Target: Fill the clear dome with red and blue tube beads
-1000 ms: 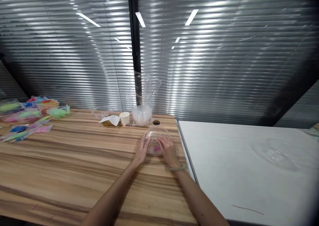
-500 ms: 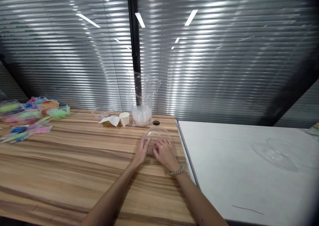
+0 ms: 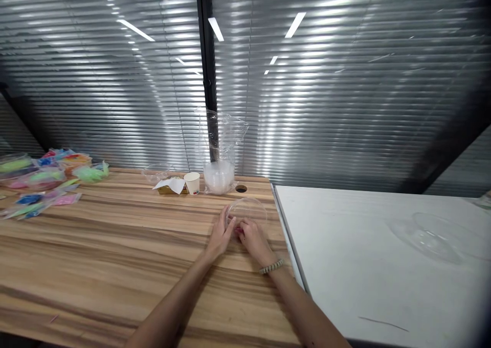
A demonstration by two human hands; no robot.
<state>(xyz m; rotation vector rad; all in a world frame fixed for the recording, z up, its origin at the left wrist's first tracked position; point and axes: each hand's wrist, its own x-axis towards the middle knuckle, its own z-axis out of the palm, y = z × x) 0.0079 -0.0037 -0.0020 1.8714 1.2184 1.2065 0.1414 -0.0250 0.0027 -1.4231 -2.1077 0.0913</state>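
A clear plastic bowl (image 3: 247,209) stands on the wooden table in front of me. My left hand (image 3: 223,231) grips its left side, with the thumb toward the near side and the fingers along the wall. My right hand (image 3: 253,239), a beaded bracelet (image 3: 271,266) on its wrist, is at the bowl's near part with bent, closed fingers. A small reddish-pink bit (image 3: 238,230) shows at the right fingertips; what it is I cannot make out. The right hand hides part of the bowl's near side.
Behind the bowl are a bag of stacked clear bowls (image 3: 218,177), a paper cup (image 3: 192,183) and a small box with white paper (image 3: 173,186). Colourful plastic packets (image 3: 49,177) lie far left. Clear lids (image 3: 429,240) rest on the white table (image 3: 345,281) at right.
My right hand has drawn its fingers together and down toward the bowl's near side. The left hand and bowl have shifted slightly right.
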